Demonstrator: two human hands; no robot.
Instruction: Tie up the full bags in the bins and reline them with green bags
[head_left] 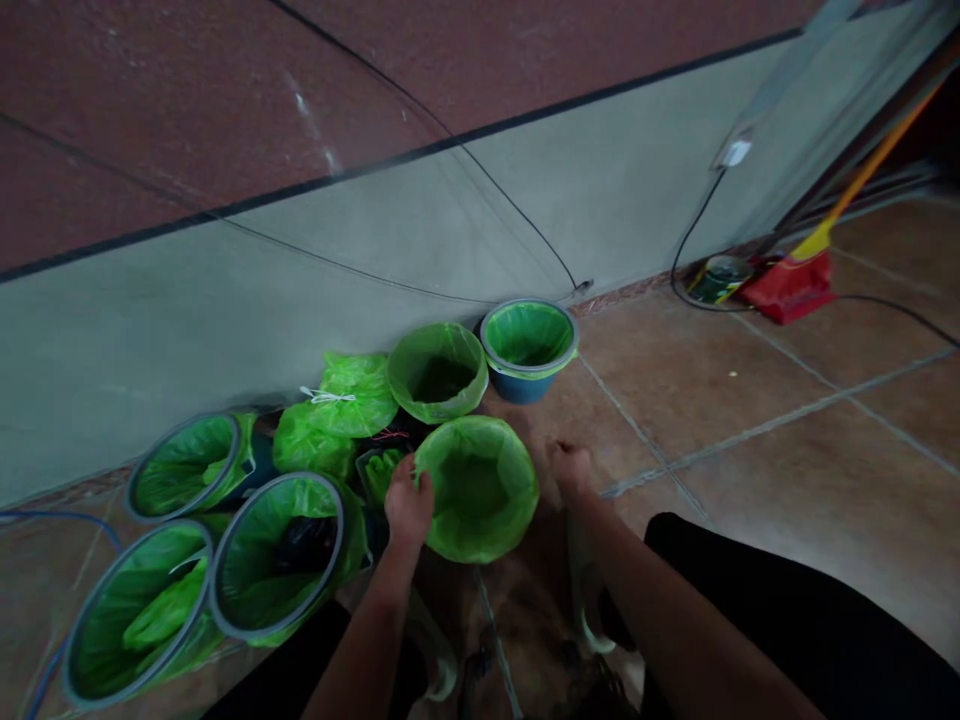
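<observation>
In the middle of the head view stands a bin lined with a green plastic bag (480,500), its mouth facing up and the liner folded over the rim. My left hand (409,505) is at the left rim, its fingers pinched on the edge of the liner. To the right of the bin, apart from its rim, is my right hand (571,468) with the fingers curled in. What those fingers hold, if anything, is hidden. Just behind stand another green-lined bin (437,372) and a blue-grey bucket (529,380) with a green liner and grey rim.
Several lined bins, including one with a black bundle (304,543), lie at the left beside tied green bags (356,395). A red dustpan (791,285), a tin can (720,280) and a black cable (684,240) are by the wall (630,200). My legs are below.
</observation>
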